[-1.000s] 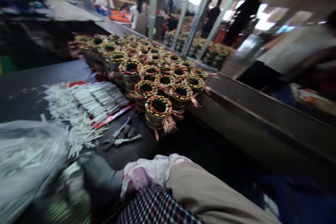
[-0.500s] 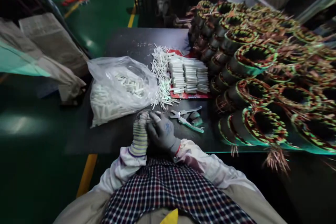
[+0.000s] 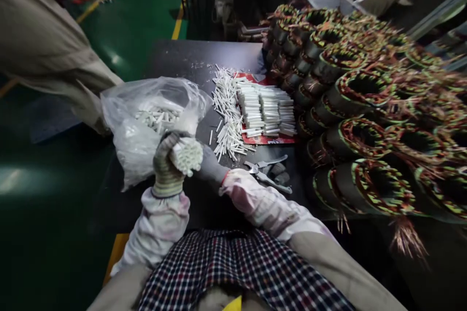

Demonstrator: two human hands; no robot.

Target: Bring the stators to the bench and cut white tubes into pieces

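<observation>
My left hand (image 3: pixel 166 163), in a striped glove, is closed around a bundle of short white tubes (image 3: pixel 188 155), whose ends face me. My right hand (image 3: pixel 211 165), in a grey glove, is against or just behind the bundle's right side; its fingers are hidden there. Right behind my hands lies a clear plastic bag (image 3: pixel 146 138) with many white tubes inside. Loose white tubes (image 3: pixel 228 112) are heaped on the dark table (image 3: pixel 204 53). Beside them, white tubes stand stacked in rows (image 3: pixel 269 109) on a red sheet (image 3: pixel 270 140).
Pliers (image 3: pixel 260 170) lie to the right of my hands, near small dark grey pieces (image 3: pixel 280 173). Stacked wound stator cores (image 3: pixel 375 184) with copper wires fill the table's right side. At the left, a person's beige-clothed leg (image 3: pixel 54 43) is close to the bag.
Both hands have moved left and up to the bag's front edge. A bundle of white tubes now shows in my left hand. At the left, the person's leg has come closer.
</observation>
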